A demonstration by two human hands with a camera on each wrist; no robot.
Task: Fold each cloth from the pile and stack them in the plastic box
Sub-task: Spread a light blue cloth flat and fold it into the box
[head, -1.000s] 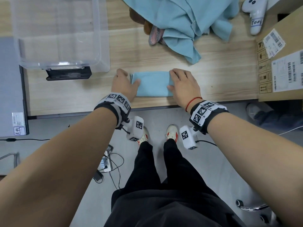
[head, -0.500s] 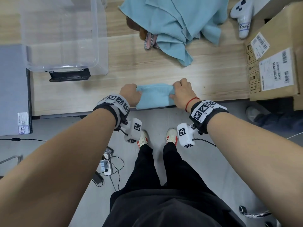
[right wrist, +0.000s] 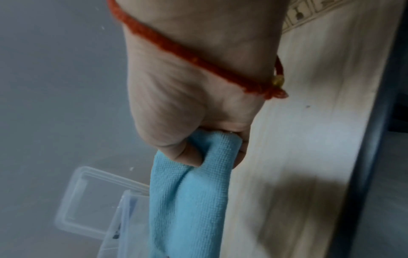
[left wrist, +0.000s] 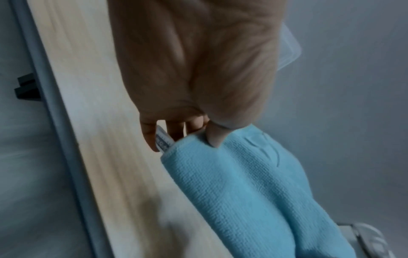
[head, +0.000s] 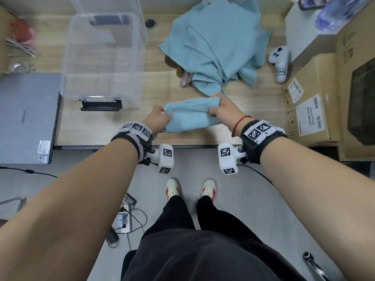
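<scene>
Folded blue cloth (head: 190, 115) now lifted off the table (head: 105, 130); earlier it lay flat at the edge. Left hand (head: 157, 121) and right hand (head: 224, 111) pinch opposite ends, cloth slung between them, plastic box (head: 103, 57) apart to the left.

folded cloth (head: 191, 116) light blue | plastic box (head: 101, 57) clear | table (head: 243, 110) pale wood-grain | bracelet (head: 239, 123) red

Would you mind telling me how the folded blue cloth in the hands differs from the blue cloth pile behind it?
The folded blue cloth is one compact, narrow bundle; the blue cloth pile is loose, crumpled and much bigger. The folded cloth is gripped at its ends by the left hand and right hand; the pile lies untouched on the wooden table. Both are the same light blue.
</scene>
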